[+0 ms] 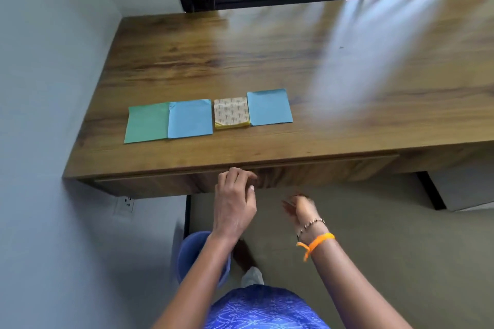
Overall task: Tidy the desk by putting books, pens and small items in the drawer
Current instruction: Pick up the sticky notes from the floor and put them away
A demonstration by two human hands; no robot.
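wooden desk (294,56) bears green sheet (145,123), two blue sheets (190,118), patterned pad (231,113).
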